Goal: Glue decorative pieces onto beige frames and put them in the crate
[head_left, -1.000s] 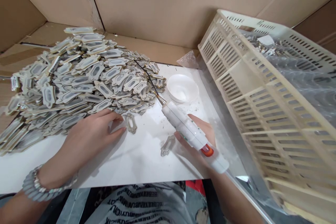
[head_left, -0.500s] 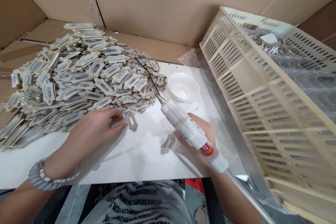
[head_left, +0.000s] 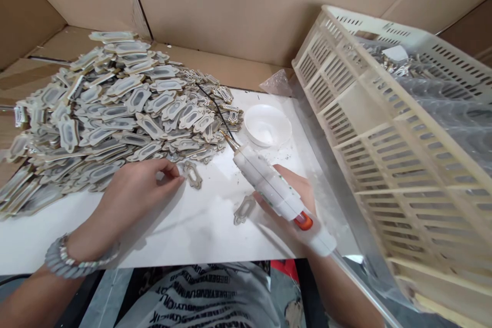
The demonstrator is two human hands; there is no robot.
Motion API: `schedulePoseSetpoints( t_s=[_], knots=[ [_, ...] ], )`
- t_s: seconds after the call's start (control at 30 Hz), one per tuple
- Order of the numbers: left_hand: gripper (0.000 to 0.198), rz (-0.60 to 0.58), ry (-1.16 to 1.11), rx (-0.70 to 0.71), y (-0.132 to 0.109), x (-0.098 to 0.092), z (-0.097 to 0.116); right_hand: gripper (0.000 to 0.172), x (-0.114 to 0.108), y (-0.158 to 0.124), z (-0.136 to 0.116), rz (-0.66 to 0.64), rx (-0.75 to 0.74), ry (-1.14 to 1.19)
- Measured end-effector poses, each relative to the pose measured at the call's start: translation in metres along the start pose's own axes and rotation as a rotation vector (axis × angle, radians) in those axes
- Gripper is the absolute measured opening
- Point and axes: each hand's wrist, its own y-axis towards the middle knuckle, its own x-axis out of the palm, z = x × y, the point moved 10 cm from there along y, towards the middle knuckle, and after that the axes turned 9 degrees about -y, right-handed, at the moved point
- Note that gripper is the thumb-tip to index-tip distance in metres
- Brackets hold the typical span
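My right hand [head_left: 295,189] is wrapped round a white hot glue gun [head_left: 269,182] with an orange switch. Its metal nozzle points up and left, and a clear stick runs out behind. Beside that hand's fingers lies a small ornate frame-shaped piece [head_left: 245,209], tilted on the white board [head_left: 207,236]. My left hand [head_left: 142,189] rests low over the board, thumb and forefinger pinched together; whether anything tiny is between them is hidden. Just right of those fingertips another frame-shaped piece [head_left: 192,175] lies flat. A large pile of similar pieces [head_left: 126,107] rises behind the left hand.
A white bowl [head_left: 268,125] stands beyond the nozzle. On the right, a cream plastic crate [head_left: 357,128] holds bubble wrap [head_left: 438,107] and metal parts. A thin black wire [head_left: 215,105] crosses the pile's right edge. Cardboard walls [head_left: 230,10] close off the back.
My left thumb and forefinger have come closer together beside the flat piece. The glue gun has shifted very slightly left; the pieces lie much as before.
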Motion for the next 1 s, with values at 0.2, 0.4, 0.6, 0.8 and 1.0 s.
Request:
schedulePoseSetpoints(
  t_s=[0.2, 0.4, 0.6, 0.8, 1.0],
  knots=[
    [0.035, 0.063, -0.058, 0.060, -0.005, -0.007, 0.001, 0.021, 0.000, -0.004, 0.004, -0.013, 0.007, -0.006],
    [0.034, 0.190, -0.063, 0.188, -0.018, -0.015, 0.017, 0.016, -0.001, -0.005, 0.005, -0.009, -0.010, 0.022],
    [0.034, 0.323, 0.038, 0.453, -0.034, -0.018, 0.043, 0.014, 0.000, -0.004, 0.004, -0.011, -0.018, 0.030],
    [0.033, 0.356, 0.185, 0.578, -0.041, -0.013, 0.057, 0.016, 0.000, -0.004, 0.003, -0.014, -0.024, 0.048],
    [0.026, 0.361, 0.253, 0.632, -0.045, -0.008, 0.061, 0.017, -0.002, -0.003, 0.001, -0.007, -0.040, 0.068]
  ],
)
